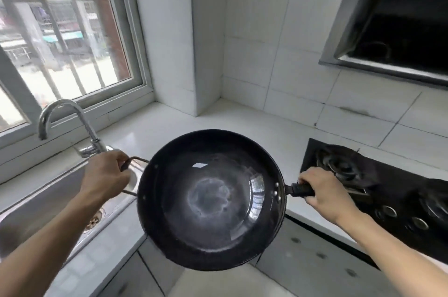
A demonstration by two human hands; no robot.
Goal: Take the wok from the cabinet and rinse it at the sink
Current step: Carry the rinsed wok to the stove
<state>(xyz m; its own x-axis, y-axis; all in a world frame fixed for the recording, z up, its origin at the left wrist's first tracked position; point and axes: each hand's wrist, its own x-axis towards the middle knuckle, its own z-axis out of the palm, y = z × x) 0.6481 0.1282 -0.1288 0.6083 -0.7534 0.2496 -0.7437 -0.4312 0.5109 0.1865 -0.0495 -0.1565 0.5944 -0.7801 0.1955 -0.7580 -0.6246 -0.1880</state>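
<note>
Surroundings: I see a gas stove [378, 185] set into the white table [194, 122] to the right, a range hood [397, 20] on the tiled wall above it, and a barred window [63, 37] to the left.
Sink: the steel sink [41, 202] lies at the lower left, its drain visible, with the curved faucet [60, 117] standing at its back edge.
In the way: nothing I can see lies between the wok and the sink basin.
Wok: the dark wok [211, 199] hangs in the air, roughly level, over the table corner just right of the sink, cabinet doors below it.
Left hand: my left hand [106, 175] curls around the wire loop handle [135, 160] on the wok's left rim.
Right hand: my right hand [324, 190] grips the black long handle [300, 190], fingers wrapped over it.
</note>
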